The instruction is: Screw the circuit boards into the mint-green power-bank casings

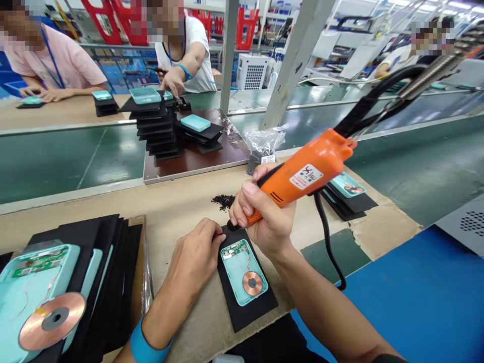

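Note:
My right hand (pixel 266 214) is wrapped around an orange electric screwdriver (pixel 310 161), held at a slant with its black nose low and to the left. The nose is close to the fingertips of my left hand (pixel 194 259), whose thumb and forefinger are pinched together; whatever they hold is too small to make out. Just below lies an open turquoise case (pixel 235 275) on a black pad (pixel 247 317). Inside it are a green circuit board (pixel 238 249) at the far end and a round copper coil (pixel 257 287) at the near end.
Loose black screws (pixel 223 201) lie beyond my hands, near a clear plastic bag (pixel 264 146). Stacked black pads (pixel 124 282) with turquoise cases stand on the left. More pads (pixel 350 204) lie at right. A black cable (pixel 327 242) hangs beside my right arm. Co-workers sit across.

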`<action>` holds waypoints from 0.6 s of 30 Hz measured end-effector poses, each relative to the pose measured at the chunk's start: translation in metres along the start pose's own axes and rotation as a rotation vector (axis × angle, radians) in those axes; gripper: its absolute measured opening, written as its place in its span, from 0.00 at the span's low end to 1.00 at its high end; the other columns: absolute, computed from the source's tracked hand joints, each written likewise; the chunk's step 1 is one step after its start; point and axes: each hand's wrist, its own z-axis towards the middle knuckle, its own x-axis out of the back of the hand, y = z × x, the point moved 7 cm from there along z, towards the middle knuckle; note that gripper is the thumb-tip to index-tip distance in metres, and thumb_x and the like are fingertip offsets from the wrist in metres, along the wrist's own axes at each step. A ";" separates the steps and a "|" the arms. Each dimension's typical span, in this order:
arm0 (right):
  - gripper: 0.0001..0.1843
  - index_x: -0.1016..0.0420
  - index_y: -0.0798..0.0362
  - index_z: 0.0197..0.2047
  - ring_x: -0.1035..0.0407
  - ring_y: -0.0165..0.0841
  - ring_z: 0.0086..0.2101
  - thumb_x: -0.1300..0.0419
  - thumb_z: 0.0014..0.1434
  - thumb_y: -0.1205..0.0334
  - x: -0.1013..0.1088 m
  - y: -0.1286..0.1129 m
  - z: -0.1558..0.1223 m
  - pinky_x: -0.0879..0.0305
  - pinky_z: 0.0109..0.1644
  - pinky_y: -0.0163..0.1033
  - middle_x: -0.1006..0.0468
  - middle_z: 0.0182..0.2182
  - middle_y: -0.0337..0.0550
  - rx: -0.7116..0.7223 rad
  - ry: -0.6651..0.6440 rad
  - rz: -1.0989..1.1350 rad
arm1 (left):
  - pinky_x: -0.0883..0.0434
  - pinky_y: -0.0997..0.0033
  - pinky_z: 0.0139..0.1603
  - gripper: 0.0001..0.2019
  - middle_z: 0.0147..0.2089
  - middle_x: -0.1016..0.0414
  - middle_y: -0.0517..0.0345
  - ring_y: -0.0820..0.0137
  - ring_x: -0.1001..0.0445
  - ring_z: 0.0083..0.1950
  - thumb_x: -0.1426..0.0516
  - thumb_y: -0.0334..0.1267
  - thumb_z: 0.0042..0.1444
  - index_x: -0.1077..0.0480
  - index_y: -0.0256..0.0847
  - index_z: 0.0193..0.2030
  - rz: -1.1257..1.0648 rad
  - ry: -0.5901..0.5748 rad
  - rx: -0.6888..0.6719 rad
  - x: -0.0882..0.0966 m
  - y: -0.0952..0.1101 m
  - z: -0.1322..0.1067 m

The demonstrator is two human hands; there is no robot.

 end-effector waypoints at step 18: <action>0.20 0.31 0.47 0.40 0.44 0.22 0.14 0.22 0.60 0.65 0.017 -0.012 -0.011 0.41 0.17 0.31 0.34 0.21 0.22 -0.109 -0.146 -0.054 | 0.41 0.50 0.52 0.05 0.44 0.20 0.55 0.52 0.30 0.53 0.35 0.35 0.62 0.27 0.46 0.38 -0.041 -0.060 0.005 -0.023 0.013 0.000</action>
